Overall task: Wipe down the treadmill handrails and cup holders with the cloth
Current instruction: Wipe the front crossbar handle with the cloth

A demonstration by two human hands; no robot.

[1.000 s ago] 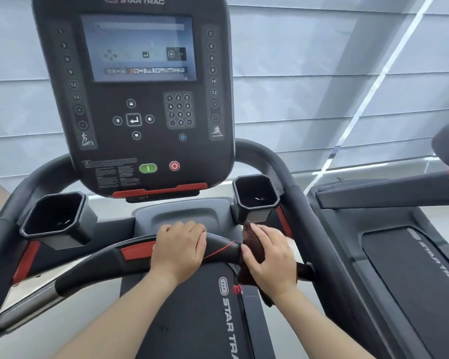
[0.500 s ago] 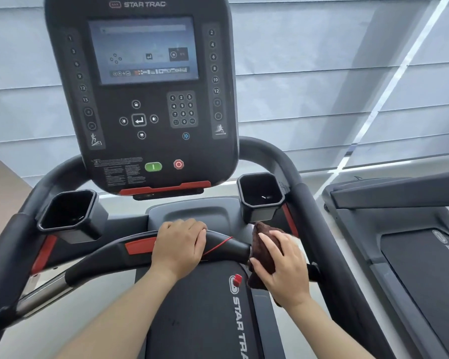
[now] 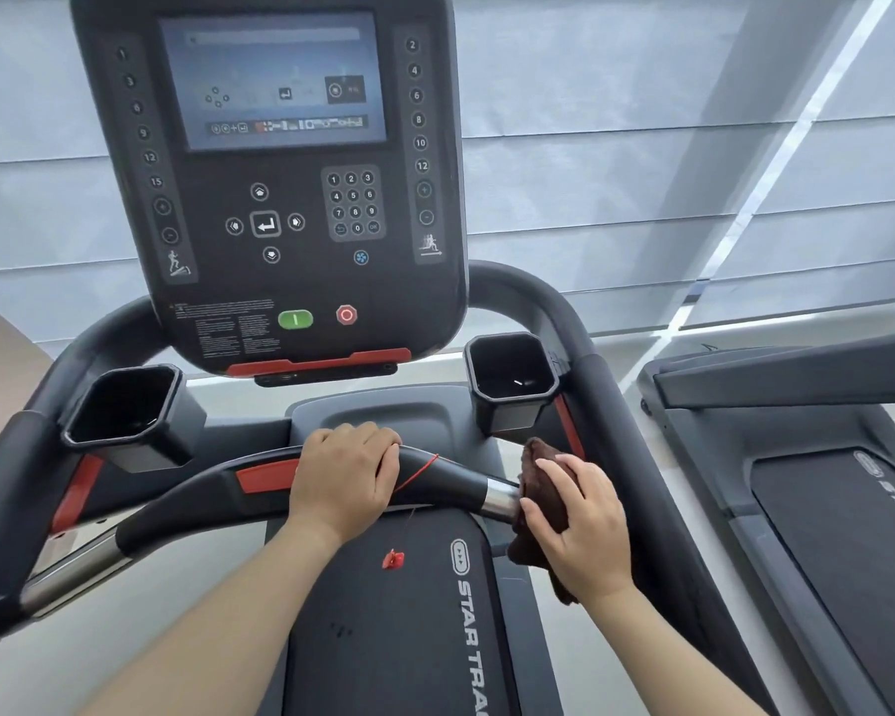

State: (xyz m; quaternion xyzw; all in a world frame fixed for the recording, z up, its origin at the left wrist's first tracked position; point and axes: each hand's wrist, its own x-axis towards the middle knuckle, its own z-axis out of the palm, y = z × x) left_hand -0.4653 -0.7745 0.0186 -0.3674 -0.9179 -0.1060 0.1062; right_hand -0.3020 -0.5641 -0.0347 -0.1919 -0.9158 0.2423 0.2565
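Head view: the person stands on the treadmill and leans over the curved front handrail (image 3: 450, 475). The left hand (image 3: 344, 478) sits on the middle of this bar, its fingers (image 3: 363, 439) curled over the top in a closed grip on the bar itself. The right hand (image 3: 577, 529) is at the right end, where the black grip gives way to a bare metal section (image 3: 499, 500). Its fingers are wrapped around the dark brown cloth (image 3: 536, 472) and press it against that metal end, so the cloth lies between palm and bar, with a loose tail hanging below the wrist.

A thin red cord (image 3: 418, 471) crosses the bar just right of the left hand and runs down to a small red clip (image 3: 394, 559) that hangs over the deck. It is probably the safety key line. If the cloth travels left along the bar, it could catch this cord and pull it loose. The hanging tail could also snag on the joint near the right cup holder (image 3: 510, 377).

The 2 cup holders, right and left (image 3: 125, 413), look untouched and deep, so a bunched cloth may miss their corners. The green start button (image 3: 295, 319) on the console (image 3: 280, 198) is near enough that a careless reach could press it.
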